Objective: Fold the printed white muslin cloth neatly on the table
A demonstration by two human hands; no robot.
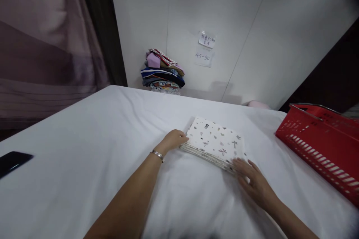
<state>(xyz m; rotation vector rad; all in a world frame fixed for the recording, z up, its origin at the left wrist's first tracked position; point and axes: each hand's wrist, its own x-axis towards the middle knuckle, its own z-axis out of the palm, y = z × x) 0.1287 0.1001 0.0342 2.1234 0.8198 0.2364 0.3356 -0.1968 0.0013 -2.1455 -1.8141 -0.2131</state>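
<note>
A folded white cloth point(214, 138) printed with small palm trees, birds and leaves lies flat on the white-covered bed-like surface, its several layers showing along the front edge. At its left front corner, my left hand point(174, 140) has its fingers closed on the edge of the folded cloth; a bracelet point(157, 154) circles that wrist. My right hand point(254, 181) rests against the right front corner, slightly blurred, with fingers stretched out and apart. The undersides of the fingers on both hands are hidden.
A red plastic basket point(322, 145) with a metal handle stands at the right. Stacked folded clothes point(162, 71) sit against the back wall, near paper notes point(206, 48). A black flat object point(14, 161) lies at the left edge, and a curtain point(47, 44) hangs beyond.
</note>
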